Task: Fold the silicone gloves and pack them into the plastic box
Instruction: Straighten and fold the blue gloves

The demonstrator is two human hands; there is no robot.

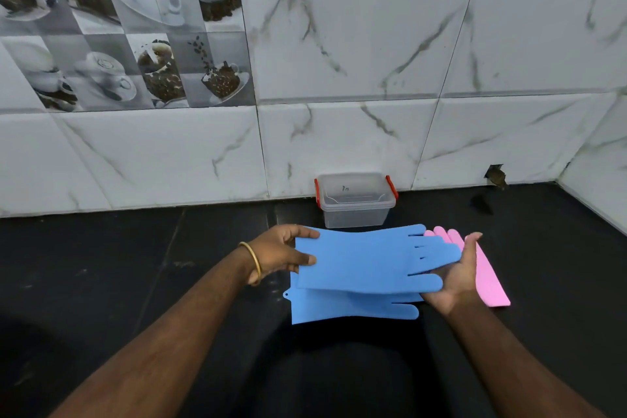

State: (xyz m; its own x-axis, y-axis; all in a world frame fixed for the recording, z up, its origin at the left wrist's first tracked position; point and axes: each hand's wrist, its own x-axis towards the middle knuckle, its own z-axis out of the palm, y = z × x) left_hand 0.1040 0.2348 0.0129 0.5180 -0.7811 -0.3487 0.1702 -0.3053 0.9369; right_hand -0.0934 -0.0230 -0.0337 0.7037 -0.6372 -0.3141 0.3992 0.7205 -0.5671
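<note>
Head view, upper blue glove (366,261): lifted off the bench (135,265), long axis left to right, cuff left, fingers pointing right.
Left hand (281,253): pinches the cuff edge, thumb on top.
Right hand (456,273): palm up and spread beneath the glove's fingers; judged to support them ready for folding over.
Lower blue glove (353,307): flat on bench, same heading.
Pink glove (488,282): on bench, behind the right hand.
Plastic box (355,200): open, empty, against the wall; nothing packed yet.

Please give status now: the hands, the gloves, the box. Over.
Left hand grips cuff of top blue glove; right hand supports its fingers. Second blue glove and pink glove flat on counter. Plastic box open, empty, unobstructed.
</note>
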